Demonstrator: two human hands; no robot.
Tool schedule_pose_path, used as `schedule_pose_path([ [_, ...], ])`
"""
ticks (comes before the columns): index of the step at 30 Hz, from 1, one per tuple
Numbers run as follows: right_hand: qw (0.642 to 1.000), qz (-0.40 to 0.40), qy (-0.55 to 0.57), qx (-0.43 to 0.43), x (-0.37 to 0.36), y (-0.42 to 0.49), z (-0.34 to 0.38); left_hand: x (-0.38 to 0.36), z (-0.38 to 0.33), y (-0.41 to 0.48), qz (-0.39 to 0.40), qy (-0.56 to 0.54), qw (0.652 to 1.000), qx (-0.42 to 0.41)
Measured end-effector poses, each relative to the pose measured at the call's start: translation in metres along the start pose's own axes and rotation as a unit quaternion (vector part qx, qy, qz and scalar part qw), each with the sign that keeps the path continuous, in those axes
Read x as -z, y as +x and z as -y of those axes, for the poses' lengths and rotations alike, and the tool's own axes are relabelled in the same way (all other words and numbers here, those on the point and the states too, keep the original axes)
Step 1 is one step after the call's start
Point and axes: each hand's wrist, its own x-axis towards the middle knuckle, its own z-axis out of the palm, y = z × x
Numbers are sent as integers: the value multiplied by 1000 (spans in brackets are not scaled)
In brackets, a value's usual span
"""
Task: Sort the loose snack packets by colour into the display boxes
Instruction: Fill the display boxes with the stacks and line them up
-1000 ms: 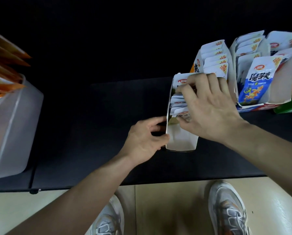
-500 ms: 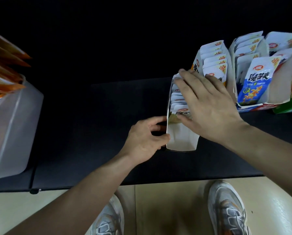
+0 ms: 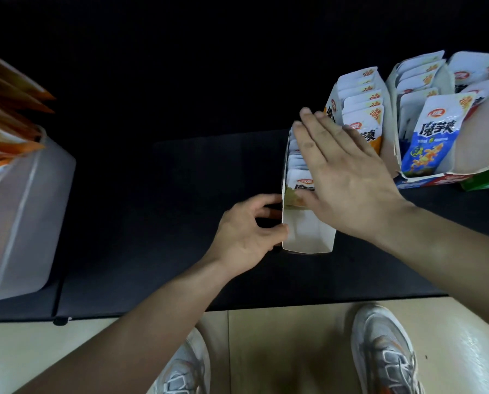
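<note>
A white cardboard display box [image 3: 305, 240] stands on the black table, holding a row of white snack packets [image 3: 295, 173]. My left hand [image 3: 249, 234] grips the box's near left wall, thumb on the rim. My right hand [image 3: 348, 177] lies flat over the packets with fingers straight and spread, pressing on their tops and hiding most of them. Behind stand an orange-trimmed box of packets [image 3: 362, 109] and a box with a blue packet [image 3: 425, 137] at its front.
A translucent plastic bin [image 3: 24, 211] with orange packets [image 3: 4, 118] sticks up at the left table edge. A green box [image 3: 487, 177] lies at the far right. The black table's front edge [image 3: 152, 308] runs above a beige floor and my shoes.
My right hand has uncurled from gripping the rear packets and flattened over the whole row, sliding slightly up and right. The left hand has stayed on the box wall.
</note>
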Motion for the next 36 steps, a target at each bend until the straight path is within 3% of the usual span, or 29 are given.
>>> schedule_pose_path([
  [5,999,40,-8,12,6,5,-8,1,0,1,-1,4,1000,6],
  [17,999,-43,-2,3,-1,-7,-7,1,2,3,-6,-8,1000,12],
  [21,999,25,18,8,5,2,-10,2,1,4,1,-1,1000,12],
  [25,995,91,-46,14,12,13,-13,2,2,4,2,10,1000,13],
  [36,987,160,12,16,22,25,-23,1,4,5,5,12,1000,3],
])
